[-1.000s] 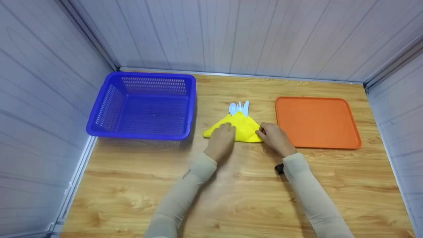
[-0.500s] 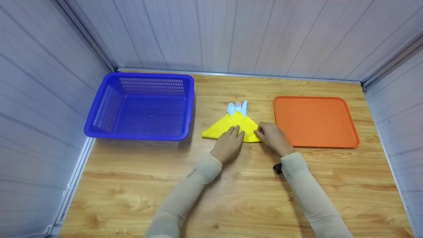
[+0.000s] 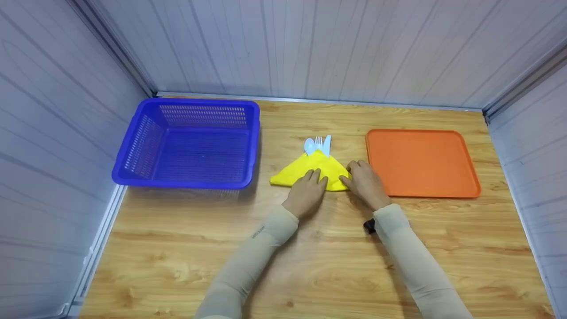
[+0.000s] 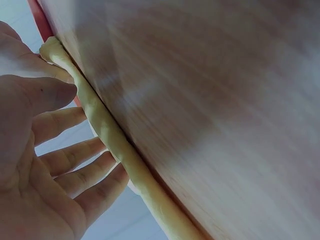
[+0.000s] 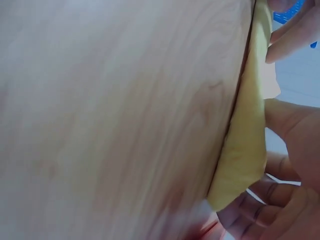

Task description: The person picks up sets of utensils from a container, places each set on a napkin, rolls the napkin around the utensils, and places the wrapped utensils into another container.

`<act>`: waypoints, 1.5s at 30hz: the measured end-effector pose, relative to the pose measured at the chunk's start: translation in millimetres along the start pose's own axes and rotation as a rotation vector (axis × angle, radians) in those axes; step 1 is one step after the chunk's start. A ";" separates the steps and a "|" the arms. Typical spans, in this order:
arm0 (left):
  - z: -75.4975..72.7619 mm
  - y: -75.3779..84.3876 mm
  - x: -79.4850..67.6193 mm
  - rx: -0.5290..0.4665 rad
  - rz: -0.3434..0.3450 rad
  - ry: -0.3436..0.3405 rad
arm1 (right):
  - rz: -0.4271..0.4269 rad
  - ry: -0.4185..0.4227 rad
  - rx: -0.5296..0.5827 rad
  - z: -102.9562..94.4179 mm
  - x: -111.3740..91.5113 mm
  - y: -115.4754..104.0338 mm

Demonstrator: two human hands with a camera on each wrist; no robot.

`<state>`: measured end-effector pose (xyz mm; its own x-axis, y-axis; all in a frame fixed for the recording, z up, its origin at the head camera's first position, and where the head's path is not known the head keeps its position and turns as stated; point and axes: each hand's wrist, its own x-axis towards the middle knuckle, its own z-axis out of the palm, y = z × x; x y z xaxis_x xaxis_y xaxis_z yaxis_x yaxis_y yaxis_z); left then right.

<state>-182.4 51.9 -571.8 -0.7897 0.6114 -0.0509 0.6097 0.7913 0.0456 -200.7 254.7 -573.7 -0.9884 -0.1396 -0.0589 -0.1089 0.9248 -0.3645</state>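
A yellow napkin (image 3: 328, 166) lies folded into a triangle on the table, its long edge towards me. From under its top point stick out the pale blue ends of a spoon (image 3: 309, 145), a fork (image 3: 319, 143) and a knife (image 3: 327, 144); their lower parts are covered. My left hand (image 3: 305, 192) rests on the napkin's middle with fingers extended, also seen spread along the folded edge (image 4: 107, 127) in the left wrist view. At the right corner, my right hand (image 3: 367, 184) pinches the cloth between thumb (image 5: 280, 115) and bent fingers.
A blue perforated basket (image 3: 186, 182) stands at the left near the back wall. To the right, close beside my right hand, lies a flat orange tray (image 3: 421, 164). Pale panel walls (image 3: 288, 48) border the wooden table (image 3: 310, 266) at the back and sides.
My left hand has moved slightly right along the napkin, and its fingers have gone from curled to extended. The right hand stays at the right corner, its fingers shifted a little.
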 end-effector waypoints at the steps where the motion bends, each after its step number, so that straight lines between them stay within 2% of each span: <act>1: 0.1 -0.2 0.0 0.003 0.000 0.004 | 0.008 -0.006 0.009 -0.2 0.7 -1.0; 7: 0.0 -0.2 0.7 -0.008 -0.006 -0.012 | 0.088 -0.072 0.090 -3.4 6.7 -5.8; 12: -1.6 0.1 1.2 -0.014 -0.012 -0.011 | 0.120 -0.096 0.147 -6.1 10.5 -7.8; 18: -1.8 0.1 1.2 -0.013 -0.017 -0.001 | 0.182 -0.158 0.263 -10.7 6.1 -3.4; 21: -1.6 0.4 1.7 -0.002 -0.015 0.004 | 0.184 -0.163 0.321 -14.5 -0.1 -0.5; 24: -0.9 0.4 1.7 0.007 -0.007 0.018 | 0.178 -0.141 0.396 -18.2 -9.2 1.8; 28: -0.1 0.1 0.7 0.016 0.007 0.047 | 0.197 -0.066 0.537 -17.2 -19.9 1.4; 35: 1.3 -0.9 0.9 0.022 0.004 0.065 | 0.259 0.067 0.823 -4.3 -22.0 -17.5; 41: 0.0 0.3 2.1 0.013 -0.003 0.030 | 0.292 0.130 0.936 5.9 -16.0 -29.6; 45: -0.8 1.0 3.0 0.011 -0.010 0.001 | 0.298 0.116 0.924 10.0 -11.5 -32.5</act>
<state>-184.2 54.5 -571.2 -0.7956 0.6037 -0.0502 0.6028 0.7972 0.0339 -184.8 222.7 -570.5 -0.9717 0.1362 -0.1931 0.2238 0.2677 -0.9372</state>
